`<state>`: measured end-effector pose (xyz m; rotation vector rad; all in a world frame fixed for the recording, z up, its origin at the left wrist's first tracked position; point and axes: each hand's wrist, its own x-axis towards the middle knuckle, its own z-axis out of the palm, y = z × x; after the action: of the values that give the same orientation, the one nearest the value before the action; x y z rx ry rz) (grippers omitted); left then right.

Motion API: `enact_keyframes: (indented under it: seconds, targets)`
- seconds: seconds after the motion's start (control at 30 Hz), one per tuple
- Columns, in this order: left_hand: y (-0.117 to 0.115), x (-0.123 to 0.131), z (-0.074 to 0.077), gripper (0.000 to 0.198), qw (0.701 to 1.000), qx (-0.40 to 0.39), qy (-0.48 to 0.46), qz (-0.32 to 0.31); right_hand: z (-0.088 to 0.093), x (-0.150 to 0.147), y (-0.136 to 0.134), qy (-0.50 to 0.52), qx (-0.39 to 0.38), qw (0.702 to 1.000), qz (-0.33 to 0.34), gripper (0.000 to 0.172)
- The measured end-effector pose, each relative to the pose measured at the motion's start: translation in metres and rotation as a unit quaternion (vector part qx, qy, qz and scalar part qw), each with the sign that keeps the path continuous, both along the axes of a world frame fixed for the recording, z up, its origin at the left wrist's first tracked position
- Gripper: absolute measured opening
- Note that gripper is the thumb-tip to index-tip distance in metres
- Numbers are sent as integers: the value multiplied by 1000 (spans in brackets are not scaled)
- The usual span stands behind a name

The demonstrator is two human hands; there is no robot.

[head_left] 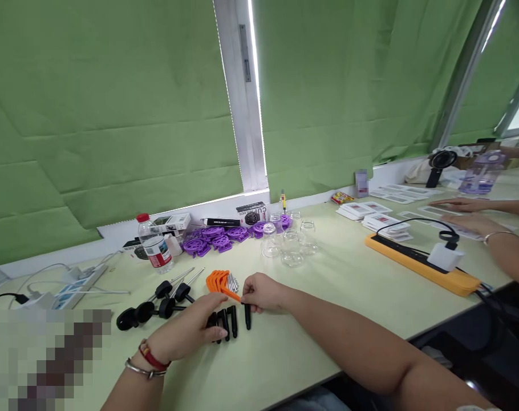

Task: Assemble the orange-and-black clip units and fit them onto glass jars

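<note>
My right hand (pixel 263 292) has its fingers pinched at the upper end of a short black cylindrical handle (pixel 248 318), close to the tip of an orange plastic part (pixel 232 294). Several more orange hooked parts (pixel 217 279) lie just behind, beside a small pile of silver screws or pins (pixel 232 282). On the left, my left hand (pixel 191 325) is open, thumb and forefinger apart, over a row of black handles (pixel 226 324); it partly hides some of them. Black round-headed pieces with metal rods (pixel 167 307) lie left of that hand.
Purple plastic parts (pixel 219 237), clear glass jars (pixel 291 251) and a red-capped bottle (pixel 157 251) stand behind. A white power strip (pixel 80 288) is at left, an orange power strip (pixel 413 265) at right. Another person's hands (pixel 469 214) rest by stacked white cards (pixel 385 227).
</note>
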<state>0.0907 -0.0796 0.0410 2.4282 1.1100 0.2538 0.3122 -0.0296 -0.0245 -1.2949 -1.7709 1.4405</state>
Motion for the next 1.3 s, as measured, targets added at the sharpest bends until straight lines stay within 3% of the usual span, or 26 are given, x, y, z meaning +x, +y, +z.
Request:
enact_keyframes:
  seconds: [0.1,0.2,0.3,0.37,0.47,0.53,0.6,0.67,0.77,1.03,1.3]
  targets:
    - [-3,7,-12,62,996,23,66,-60,-3,-6,-4,-15,21,1000,-13,14]
    - [-7,6,-27,63,987,65,118,-87,-2,-8,-9,-39,30,999,-18,13]
    - [-8,-3,-38,64,985,107,111,-84,3,-6,-10,-57,47,997,-9,9]
    - [-7,-9,-42,64,983,130,101,-80,8,-2,-10,-94,111,989,3,7]
    - [-5,-14,-46,65,980,147,97,-94,18,5,-20,-157,255,953,42,15]
    - [-5,-17,-48,65,979,143,102,-103,22,11,-34,-158,331,924,105,27]
    - [-6,-17,-51,65,980,132,106,-106,22,18,-50,-152,401,886,177,53]
    - [-8,-15,-53,63,981,124,103,-109,17,25,-65,-168,407,860,257,70]
    - [-9,-6,-55,61,982,122,84,-114,8,34,-73,-195,378,846,321,78]
    - [-1,26,-63,62,985,122,94,-78,6,53,-51,-193,338,864,318,72]
    - [1,27,-62,63,984,121,103,-76,3,58,-45,-180,358,857,323,71]
